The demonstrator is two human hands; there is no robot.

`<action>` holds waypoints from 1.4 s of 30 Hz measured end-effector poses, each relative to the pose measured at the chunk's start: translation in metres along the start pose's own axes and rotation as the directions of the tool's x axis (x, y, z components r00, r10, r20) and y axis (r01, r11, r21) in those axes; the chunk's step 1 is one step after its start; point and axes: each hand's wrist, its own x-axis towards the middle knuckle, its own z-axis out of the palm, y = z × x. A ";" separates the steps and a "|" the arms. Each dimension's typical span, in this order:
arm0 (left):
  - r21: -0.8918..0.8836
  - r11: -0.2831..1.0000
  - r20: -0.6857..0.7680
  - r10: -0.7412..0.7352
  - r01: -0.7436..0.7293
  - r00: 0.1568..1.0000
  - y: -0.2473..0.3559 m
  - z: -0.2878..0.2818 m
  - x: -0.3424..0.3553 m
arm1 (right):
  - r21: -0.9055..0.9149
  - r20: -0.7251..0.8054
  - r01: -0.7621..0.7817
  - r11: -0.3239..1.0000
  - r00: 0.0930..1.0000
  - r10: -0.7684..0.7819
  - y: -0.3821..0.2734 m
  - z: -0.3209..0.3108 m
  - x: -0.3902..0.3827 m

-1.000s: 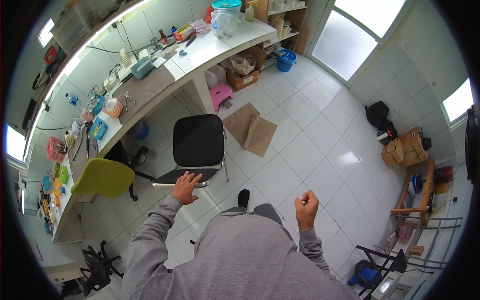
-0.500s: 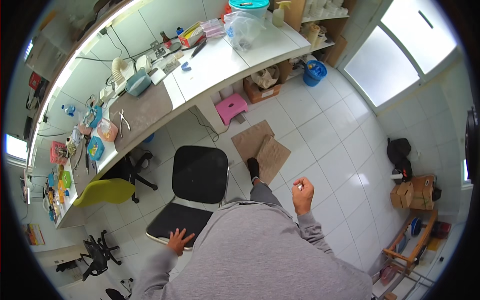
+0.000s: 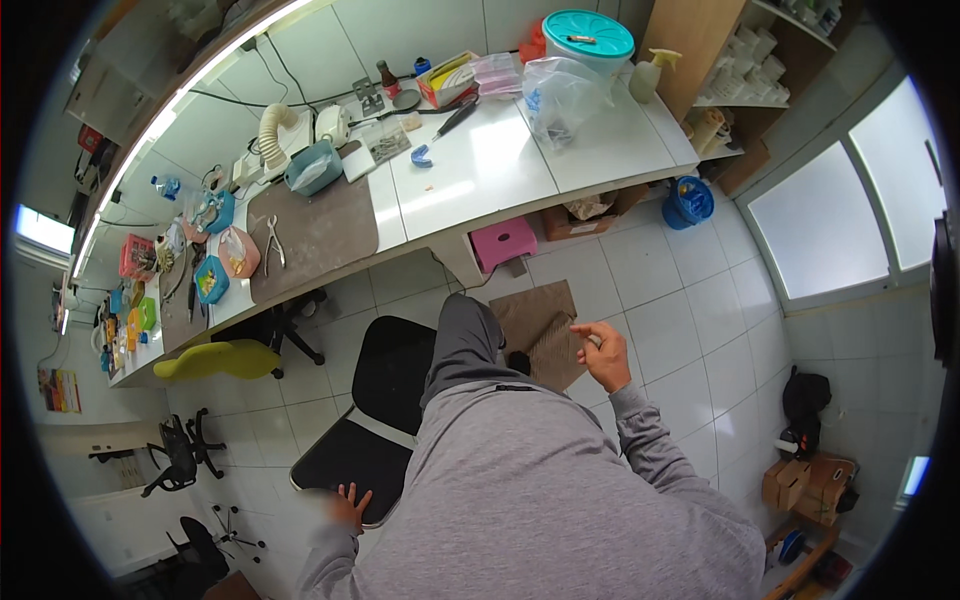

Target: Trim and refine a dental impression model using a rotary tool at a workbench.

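Note:
My left hand rests on the near edge of a black chair seat, fingers spread on its surface; part of this hand is blurred. The chair's black backrest stands beyond the seat, beside my raised left leg. My right hand is in the air on the right, above the floor. Its index finger points left while the other fingers are curled in, with a small pale spot among them that I cannot make out. Below that hand lies a piece of brown cardboard with my dark-socked foot on it.
A long white workbench bears pliers, a blue dental mould, a plastic bag and a teal-lidded bucket. Under it stand a pink stool and a green chair. A blue bin is by the door.
My left leg has come up and forward beside the chair back. My right index finger has stretched out from a closed fist. My left hand stays on the seat, and the view has shifted.

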 end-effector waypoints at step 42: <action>-0.694 0.577 -0.501 0.044 -0.431 0.864 -0.302 0.077 0.654 | -0.757 0.549 0.100 0.646 0.635 0.544 0.178 0.361 0.268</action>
